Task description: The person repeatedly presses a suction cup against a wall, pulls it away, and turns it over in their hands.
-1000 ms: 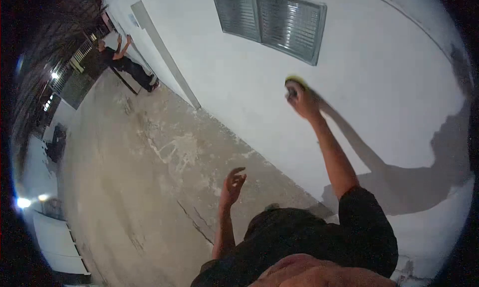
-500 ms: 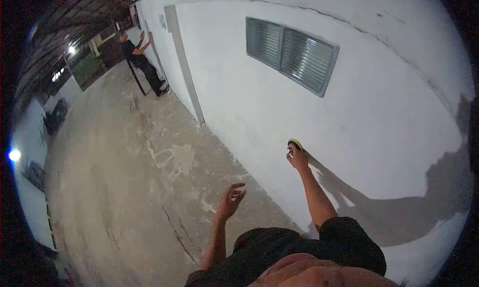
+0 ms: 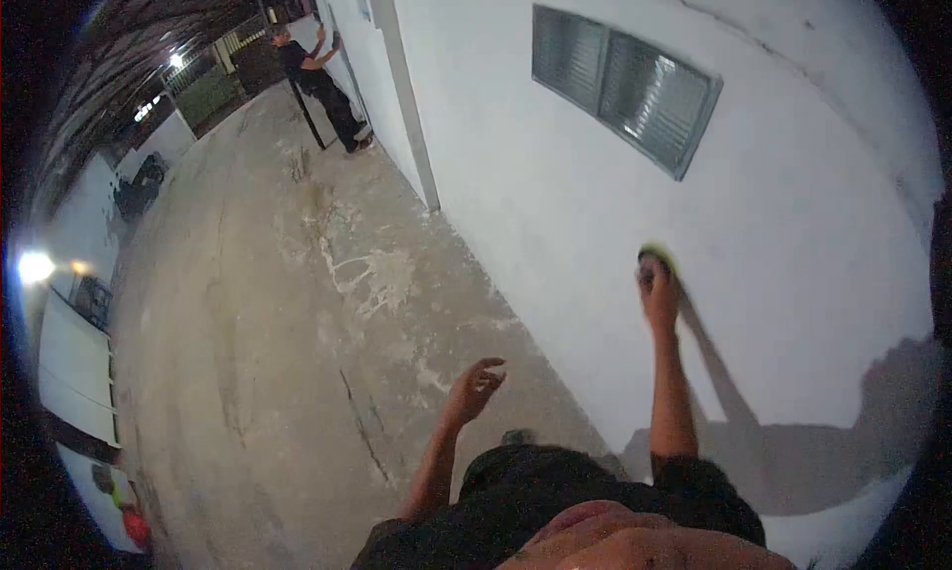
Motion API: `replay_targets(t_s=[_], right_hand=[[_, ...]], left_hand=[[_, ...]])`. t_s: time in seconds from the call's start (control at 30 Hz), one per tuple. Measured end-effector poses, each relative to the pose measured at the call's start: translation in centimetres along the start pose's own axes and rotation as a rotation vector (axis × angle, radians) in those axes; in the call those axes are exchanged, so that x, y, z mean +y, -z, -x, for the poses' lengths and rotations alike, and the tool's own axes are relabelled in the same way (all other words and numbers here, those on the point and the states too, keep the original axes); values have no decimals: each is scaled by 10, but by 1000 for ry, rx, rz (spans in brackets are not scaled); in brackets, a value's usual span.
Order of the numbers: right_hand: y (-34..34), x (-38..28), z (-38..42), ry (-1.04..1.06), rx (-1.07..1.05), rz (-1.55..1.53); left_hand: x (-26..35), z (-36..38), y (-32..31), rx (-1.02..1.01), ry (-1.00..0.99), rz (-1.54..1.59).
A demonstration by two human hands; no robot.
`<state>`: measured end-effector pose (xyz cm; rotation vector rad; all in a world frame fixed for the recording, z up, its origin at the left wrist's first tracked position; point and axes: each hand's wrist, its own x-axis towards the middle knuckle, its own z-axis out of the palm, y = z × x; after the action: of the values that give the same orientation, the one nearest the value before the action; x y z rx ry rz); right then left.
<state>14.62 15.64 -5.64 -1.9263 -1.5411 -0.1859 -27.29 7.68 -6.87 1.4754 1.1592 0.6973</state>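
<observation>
My right hand (image 3: 659, 290) is closed round the back of a hand sanding pad (image 3: 656, 250), dark with a yellow-green edge and slightly blurred. The pad lies against the white wall (image 3: 555, 203), below the window. My right arm stretches forward, casting a shadow on the wall. Over the floor, my left hand (image 3: 474, 392) hangs in the air with loosely bent fingers held apart. Nothing is in it.
A louvred window (image 3: 623, 86) is set in the wall. A grey vertical strip (image 3: 405, 89) runs down farther along. Beyond it a person in dark clothes (image 3: 322, 84) has both hands near the wall. The concrete floor (image 3: 238, 302) has pale stains and cracks.
My right hand and the sanding pad have moved to the right along the wall. The view has shifted too. My left hand stays raised and unfilled.
</observation>
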Motion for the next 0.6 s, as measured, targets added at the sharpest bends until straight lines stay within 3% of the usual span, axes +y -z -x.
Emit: replay_targets(t_s=[0.07, 0.1, 0.13, 0.2, 0.23, 0.3, 0.33, 0.37, 0.4, 0.47, 0.53, 0.6], right_hand=[[-48, 35, 47, 10, 1, 226], [-9, -2, 48, -240, -263, -50], [-7, 7, 42, -230, -266, -42], [-8, 29, 28, 63, 2, 32], [38, -12, 12, 21, 59, 22], [86, -18, -36, 141, 98, -105], [111, -37, -56, -124, -24, -545], [144, -57, -74, -36, 37, -476], [173, -76, -91, -99, 0, -512], [204, -96, -106, -75, -33, -707], [186, -91, -108, -40, 24, -761], [138, -57, -95, 56, 45, -546]], left_hand=[[7, -10, -9, -3, -61, 8], [8, -9, -15, -30, -87, -1], [10, -7, -19, -57, -112, -19], [-2, -13, -27, -52, -135, -4], [-9, -11, -32, -58, -151, 3], [-3, 2, -37, -58, -157, -5], [1, -1, -38, -58, -192, -19], [-11, -4, -45, -77, -239, 33], [1, -4, -52, -93, -245, 29], [26, 17, -60, -59, -130, -65], [27, 24, -75, -59, -147, -50], [28, 26, -97, -72, -178, -16]])
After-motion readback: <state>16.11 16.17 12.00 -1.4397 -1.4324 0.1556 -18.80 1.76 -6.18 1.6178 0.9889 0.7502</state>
